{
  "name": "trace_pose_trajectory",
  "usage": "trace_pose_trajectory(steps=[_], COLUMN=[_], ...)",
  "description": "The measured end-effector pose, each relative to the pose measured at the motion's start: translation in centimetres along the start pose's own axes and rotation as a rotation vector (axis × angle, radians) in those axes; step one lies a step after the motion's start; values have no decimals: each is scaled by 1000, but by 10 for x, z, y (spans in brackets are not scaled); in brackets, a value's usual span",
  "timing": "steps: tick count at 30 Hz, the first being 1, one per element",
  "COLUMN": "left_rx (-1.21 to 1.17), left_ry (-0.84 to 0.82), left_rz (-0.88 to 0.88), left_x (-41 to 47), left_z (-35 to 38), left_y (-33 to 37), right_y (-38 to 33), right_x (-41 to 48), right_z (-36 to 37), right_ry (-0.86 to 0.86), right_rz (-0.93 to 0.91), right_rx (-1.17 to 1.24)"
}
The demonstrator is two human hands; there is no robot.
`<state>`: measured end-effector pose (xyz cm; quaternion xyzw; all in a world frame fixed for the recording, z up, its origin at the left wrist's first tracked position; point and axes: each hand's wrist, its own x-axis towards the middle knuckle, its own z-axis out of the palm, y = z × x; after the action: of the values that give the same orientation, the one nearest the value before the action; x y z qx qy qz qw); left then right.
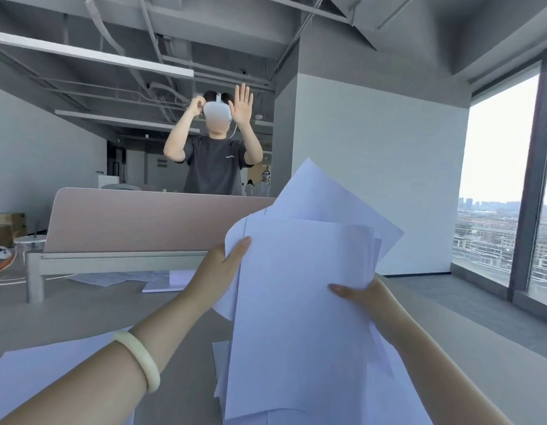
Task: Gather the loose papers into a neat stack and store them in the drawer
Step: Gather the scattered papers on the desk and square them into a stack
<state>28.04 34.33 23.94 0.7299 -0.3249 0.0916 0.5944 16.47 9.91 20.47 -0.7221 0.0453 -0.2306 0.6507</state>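
Across the far tabletop (82, 311) stands a pink divider (143, 219), a person (215, 170) in a headset (217, 113) behind it, more sheets (103, 277) at its foot. I see my left hand (223, 266) and right hand (365, 294) each gripping the uneven stack of papers (296, 302), held up above the tabletop's right half. One loose sheet (51, 363) lies near left; right, open floor (434, 289) reaches the window (496, 179).

Single head-worn wide-angle view, at the near edge of the grey desk (82, 308), facing forward across it to the pink rounded partition panel (143, 222) and the person in a dark grey T-shirt (215, 170) behind it. Pitch is nearly level: the exposed grey ceiling (113, 26) fills the top. Left hand (218, 265), right hand (362, 291) and fanned white paper sheets (296, 302) are close to the lens. Tall glass window (496, 179) at the right edge.
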Motion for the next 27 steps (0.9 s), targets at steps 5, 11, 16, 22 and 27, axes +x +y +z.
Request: trace_pose_trajectory(steps=[5,11,16,22,27], left_rx=[164,112,-15,-129,86], left_ry=[15,-24,-184,-298,-422], left_rz=[127,182,190,-2,-28], left_x=[10,13,22,27,10], left_z=[-14,-14,1,-18,-22], left_y=[13,42,59,35,-1], right_y=[1,-3,-3,3,0], right_x=[-7,-9,-7,-5,-5], right_z=[-9,-1,4,1,5], right_ry=[-53,-114,-172,-58,-59], right_rz=[14,9,-31,-16,1], right_rx=[29,62,42,179,209])
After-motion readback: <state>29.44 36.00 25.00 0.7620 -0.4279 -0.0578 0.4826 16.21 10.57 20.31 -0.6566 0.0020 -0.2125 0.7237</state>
